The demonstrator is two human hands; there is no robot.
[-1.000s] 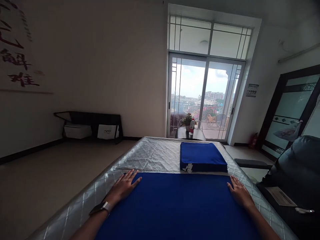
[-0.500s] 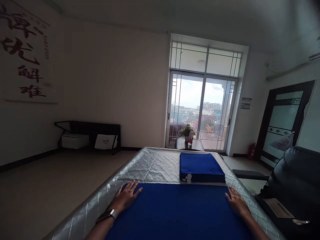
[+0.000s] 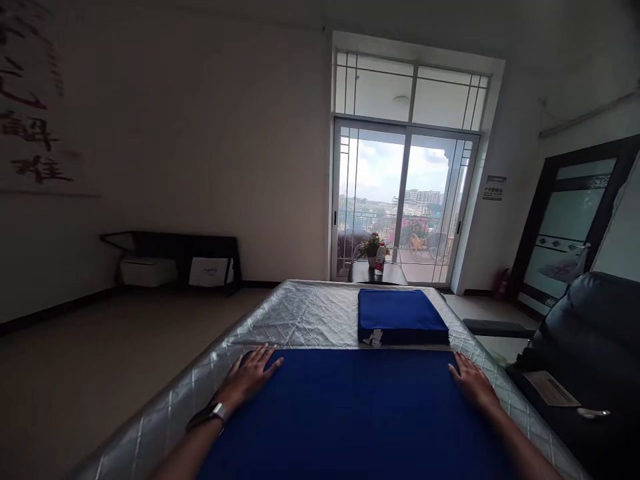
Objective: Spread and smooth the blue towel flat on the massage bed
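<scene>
A dark blue cloth lies flat and spread out in front of me on a table with a silvery quilted cover. My left hand rests flat on the cloth's far left corner, fingers apart, a watch on the wrist. At the far right corner lies my right hand, also flat with fingers stretched out. Just beyond the cloth sits a neat stack of folded blue cloths, with white tags showing at its front left. The near edge of the spread cloth is out of view.
Behind the table's far end stands a small table with a potted plant and a bottle. A black armchair is close on the right. A low black rack with white boxes stands by the back left wall.
My view has tilted down slightly, so the room sits higher in the picture. Both hands stay flat on the cloth's far corners, and the stack has not moved.
</scene>
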